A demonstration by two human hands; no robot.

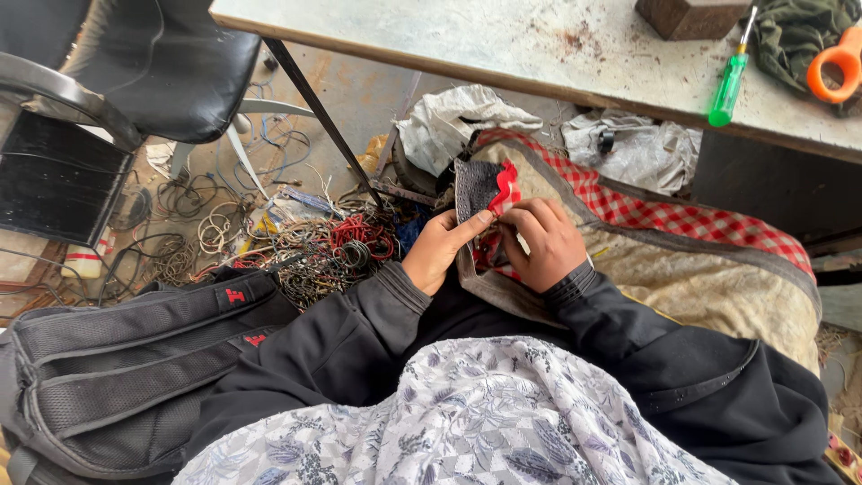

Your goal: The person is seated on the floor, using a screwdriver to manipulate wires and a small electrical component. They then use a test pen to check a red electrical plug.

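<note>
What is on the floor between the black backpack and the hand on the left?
In the head view, a tangled heap of wires, red and dull coloured, lies on the floor between the black backpack and the left hand, which pinches the dark and red fabric piece.

Lighting: soft, even daylight, fairly bright; source not shown. Shadows: a dim patch beneath the surface (539,45) and under the black chair (153,63); no hard-edged shadows on the floor. Glare: mild sheen on the chair seat; pale top of the surface near washed out. Sharpness: centre crisp; patterned cloth (467,413) at the lower edge slightly soft. Distortion: wide-angle bowing at the edges.
</note>
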